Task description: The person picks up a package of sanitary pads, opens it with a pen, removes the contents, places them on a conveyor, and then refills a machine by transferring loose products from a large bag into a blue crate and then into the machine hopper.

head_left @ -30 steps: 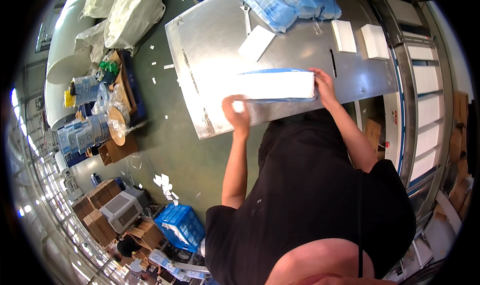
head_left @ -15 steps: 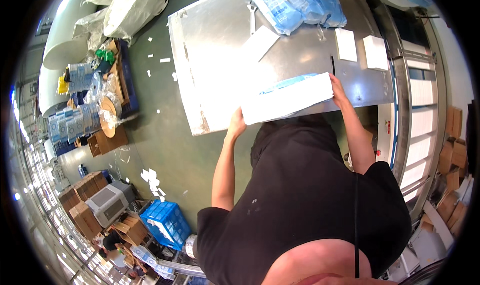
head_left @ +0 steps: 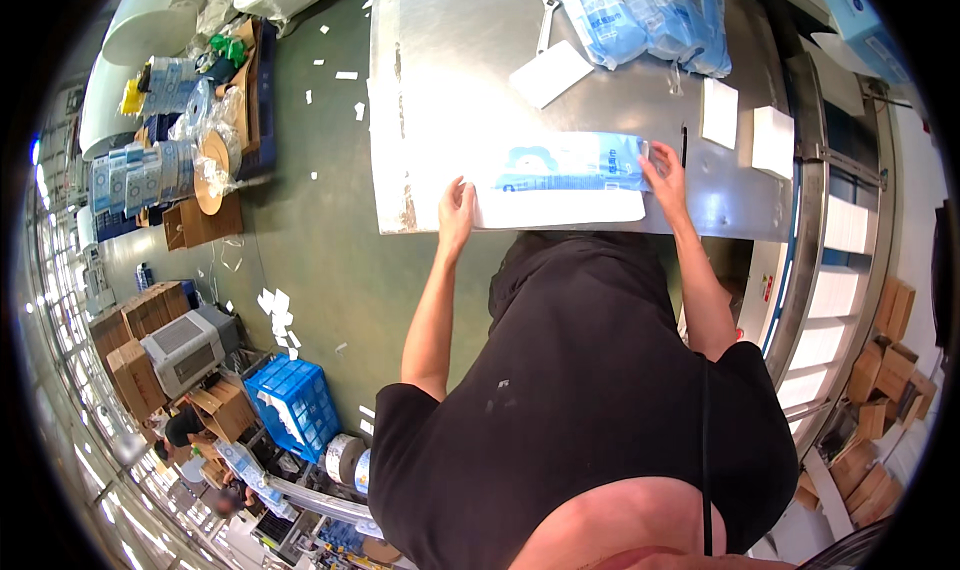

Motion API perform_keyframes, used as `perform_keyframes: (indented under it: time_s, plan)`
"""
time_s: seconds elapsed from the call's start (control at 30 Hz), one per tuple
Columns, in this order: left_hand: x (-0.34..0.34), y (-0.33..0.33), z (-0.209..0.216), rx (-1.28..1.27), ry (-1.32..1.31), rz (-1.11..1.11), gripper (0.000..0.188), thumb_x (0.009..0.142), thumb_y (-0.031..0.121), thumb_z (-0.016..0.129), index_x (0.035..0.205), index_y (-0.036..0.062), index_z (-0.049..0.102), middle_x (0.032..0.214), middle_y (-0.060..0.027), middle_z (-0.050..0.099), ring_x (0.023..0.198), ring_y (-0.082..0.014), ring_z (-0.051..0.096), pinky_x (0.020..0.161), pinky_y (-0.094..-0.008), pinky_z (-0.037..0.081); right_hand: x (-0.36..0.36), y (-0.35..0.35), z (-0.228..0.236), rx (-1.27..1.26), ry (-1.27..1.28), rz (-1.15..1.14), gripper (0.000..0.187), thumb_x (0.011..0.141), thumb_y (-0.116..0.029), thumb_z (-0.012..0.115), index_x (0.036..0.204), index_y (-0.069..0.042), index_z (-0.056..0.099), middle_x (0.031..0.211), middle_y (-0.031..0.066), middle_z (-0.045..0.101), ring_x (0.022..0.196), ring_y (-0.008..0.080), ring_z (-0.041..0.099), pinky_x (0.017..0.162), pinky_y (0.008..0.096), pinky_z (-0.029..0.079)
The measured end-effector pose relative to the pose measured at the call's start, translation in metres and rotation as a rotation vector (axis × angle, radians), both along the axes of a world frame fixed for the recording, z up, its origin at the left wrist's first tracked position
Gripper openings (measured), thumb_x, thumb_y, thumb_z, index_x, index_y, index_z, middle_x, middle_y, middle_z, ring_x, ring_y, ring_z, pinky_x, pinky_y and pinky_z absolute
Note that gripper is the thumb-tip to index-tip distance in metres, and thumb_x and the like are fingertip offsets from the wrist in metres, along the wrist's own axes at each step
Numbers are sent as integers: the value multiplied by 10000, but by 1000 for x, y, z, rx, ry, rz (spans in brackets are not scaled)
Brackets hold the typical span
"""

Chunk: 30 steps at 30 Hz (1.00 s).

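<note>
A long white stack, apparently of paper or tissue, lies along the near edge of the metal table, its white side (head_left: 560, 208) toward me. Blue printed plastic film (head_left: 575, 162) covers its upper, farther part; glare washes out the film's left end. My left hand (head_left: 457, 210) is at the left end, fingers curled together against it. At the other end my right hand (head_left: 666, 182) has thumb and fingers bent around the film's right corner. Farther back rest a loose white stack (head_left: 550, 74) and a wrench (head_left: 546, 22).
Several filled blue plastic packs (head_left: 650, 20) lie at the table's far side. Two white blocks (head_left: 719, 113) (head_left: 772, 142) stand to the right, near a thin black rod (head_left: 684, 145). A blue crate (head_left: 293, 405) sits on the floor at lower left, and paper scraps (head_left: 278, 312) litter the floor.
The white stack has been lowered and turned, so its blue film now faces up and its white side has become narrow. Both hands have shifted at its ends. The whole view has moved slightly.
</note>
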<state>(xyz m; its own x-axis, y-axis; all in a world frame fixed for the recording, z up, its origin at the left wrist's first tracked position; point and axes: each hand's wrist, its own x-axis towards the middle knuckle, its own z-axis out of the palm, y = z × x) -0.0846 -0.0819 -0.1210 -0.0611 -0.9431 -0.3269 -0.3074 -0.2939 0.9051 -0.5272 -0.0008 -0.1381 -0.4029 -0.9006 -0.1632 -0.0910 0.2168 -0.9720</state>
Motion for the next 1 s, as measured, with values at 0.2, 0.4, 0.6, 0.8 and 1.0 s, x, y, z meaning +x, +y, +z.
perform_keyframes:
  time_s: [0.2,0.4,0.6,0.8,1.0]
  plan:
    - [-52,-1,20,158,-124,53,524,987,399,738,1167,-89,672,1069,-161,725,1064,-213,659,937,-334,501,16,-44,13,211,15,114,578,967,-480,748,1274,-5,627,1129,82,681,1026,157,621,901,309,503]
    - [-70,-30,34,63,-5,-152,801,872,320,862,1418,-68,423,1304,-210,609,1219,-264,607,1039,-386,500,4,-91,4,120,-91,123,546,990,-483,712,1231,3,641,1090,84,682,999,158,617,901,323,497]
    - [-61,-70,10,207,181,-190,1202,816,299,901,1614,-24,62,1508,-253,450,1397,-330,489,1164,-426,432,6,-154,118,3,302,289,578,997,-495,682,1211,41,651,1259,177,631,1144,293,612,1001,388,475]
    - [-35,-104,-28,458,577,-175,643,1049,238,611,1572,-32,350,1494,-188,529,1345,-272,555,1140,-432,469,40,-167,274,-321,755,574,474,959,-429,728,1102,22,699,1351,183,582,1212,348,605,1016,423,480]
    - [-89,-135,-31,575,581,-528,535,1092,285,545,1514,-38,486,1487,-177,566,1314,-244,592,1124,-403,492,41,-166,255,-312,534,704,366,860,-278,855,902,-36,583,939,82,668,771,207,599,688,342,482]
